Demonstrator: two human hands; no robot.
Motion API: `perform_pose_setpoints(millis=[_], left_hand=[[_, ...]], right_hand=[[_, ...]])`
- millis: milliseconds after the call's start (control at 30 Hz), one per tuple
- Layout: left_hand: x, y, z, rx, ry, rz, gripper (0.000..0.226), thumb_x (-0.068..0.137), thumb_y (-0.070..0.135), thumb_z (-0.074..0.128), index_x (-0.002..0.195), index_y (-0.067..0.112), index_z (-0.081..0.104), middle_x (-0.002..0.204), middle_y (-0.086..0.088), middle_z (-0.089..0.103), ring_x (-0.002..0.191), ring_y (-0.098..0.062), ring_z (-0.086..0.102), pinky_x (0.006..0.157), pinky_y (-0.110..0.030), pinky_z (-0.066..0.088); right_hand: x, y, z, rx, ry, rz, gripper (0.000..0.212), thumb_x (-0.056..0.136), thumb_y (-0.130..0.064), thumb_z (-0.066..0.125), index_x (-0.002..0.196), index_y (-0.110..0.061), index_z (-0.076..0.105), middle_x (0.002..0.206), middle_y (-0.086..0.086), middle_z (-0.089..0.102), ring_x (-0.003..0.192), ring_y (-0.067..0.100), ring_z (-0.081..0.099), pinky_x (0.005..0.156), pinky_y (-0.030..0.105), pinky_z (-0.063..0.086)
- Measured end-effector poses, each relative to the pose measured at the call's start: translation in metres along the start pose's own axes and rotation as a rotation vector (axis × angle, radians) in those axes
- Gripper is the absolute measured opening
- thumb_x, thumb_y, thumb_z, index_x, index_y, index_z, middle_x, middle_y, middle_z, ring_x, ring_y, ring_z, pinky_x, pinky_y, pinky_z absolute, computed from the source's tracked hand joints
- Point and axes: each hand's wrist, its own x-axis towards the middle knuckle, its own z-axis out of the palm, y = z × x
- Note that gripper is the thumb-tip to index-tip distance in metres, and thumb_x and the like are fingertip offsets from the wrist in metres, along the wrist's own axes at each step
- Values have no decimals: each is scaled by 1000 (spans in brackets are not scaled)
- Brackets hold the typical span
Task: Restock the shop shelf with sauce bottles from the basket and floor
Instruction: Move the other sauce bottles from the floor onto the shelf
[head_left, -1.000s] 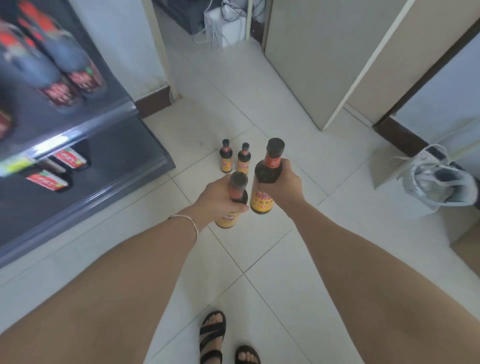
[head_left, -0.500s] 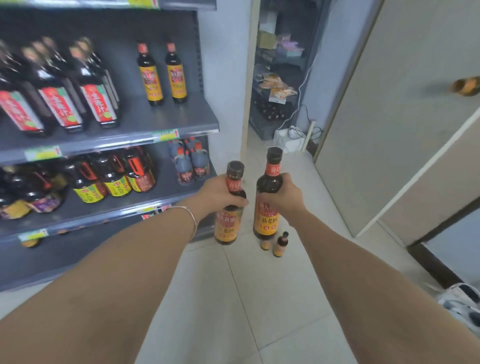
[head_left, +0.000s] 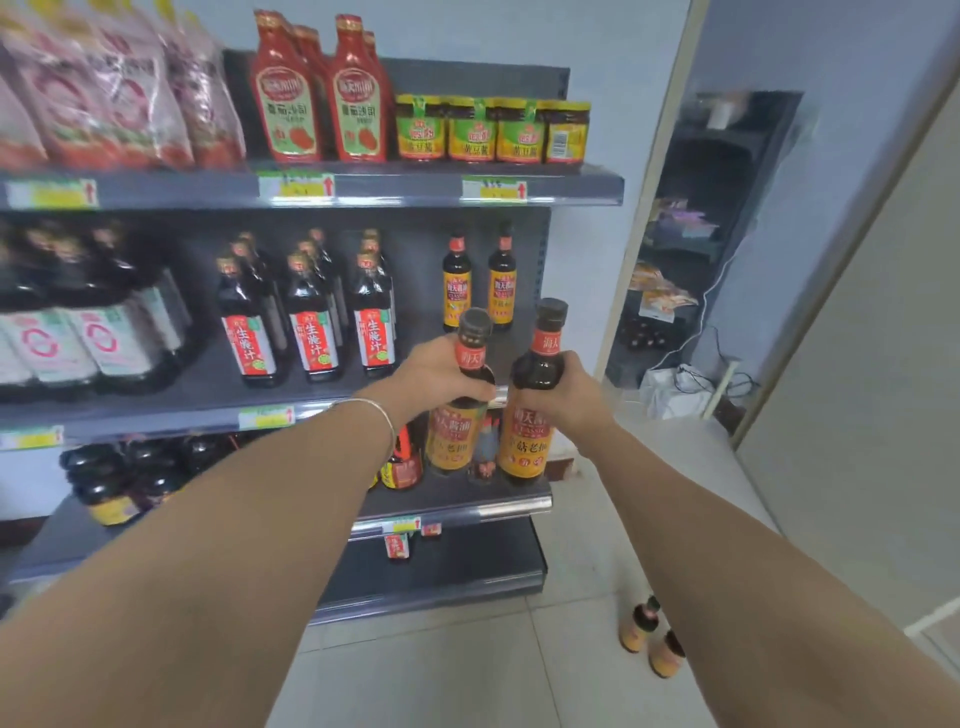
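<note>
I hold both hands up in front of the grey shop shelf (head_left: 208, 387). My left hand (head_left: 434, 376) curls around the shoulder of one sauce bottle (head_left: 452, 441), and my right hand (head_left: 569, 397) wraps the shoulder of a second sauce bottle (head_left: 527, 441). Both are upright, side by side, in the air before the right end of the middle tier.

On that tier, behind them, two matching bottles (head_left: 457, 286) stand with bare grey board around them. Red-labelled dark bottles (head_left: 311, 332) fill the space to their left. The top tier carries red squeeze bottles (head_left: 288, 104) and yellow-labelled jars (head_left: 488, 130).

The floor (head_left: 467, 675) is pale tile, and two spare bottles (head_left: 641, 623) stand on it near the shelf's right corner, beside my right forearm. Past a pale wall (head_left: 597, 62), a doorway opens onto a dark storage rack (head_left: 722, 208). A beige panel (head_left: 857, 389) fills the right edge.
</note>
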Motion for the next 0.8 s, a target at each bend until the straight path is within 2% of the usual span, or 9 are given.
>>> perform_pose_setpoints(millis=[400,500,633,800], left_hand=[[134,-26,-17,-62,60,-26,45,70,23,78,111,14,61,111,-5,68,106,-23,61,99,-41,47],[178,-26,-16,-75,87,-45,45,71,23,78,112,14,61,112,-5,68,106,-23,61,98,-39,47],[227,-28,-16,-73,112,-92,46,72,24,77,114,15,60,114,-6,67,108,-24,60,97,-36,47],[272,-47,-11,-63,146,-192,49,70,28,78,114,16,62,114,-7,67,109,-26,60,97,-36,48]], right_hand=[[140,-6,29,29,2,-84,57,68,-22,79,114,-13,46,102,1,60,101,25,61,90,44,52],[188,0,30,21,-18,-115,59,68,-22,79,116,-14,46,108,4,63,101,25,61,89,44,52],[244,6,33,-2,-61,-118,63,68,-21,79,120,-15,44,113,4,62,100,21,58,87,37,50],[293,16,44,3,-83,-95,63,69,-23,79,121,-16,44,112,3,62,103,23,58,89,41,52]])
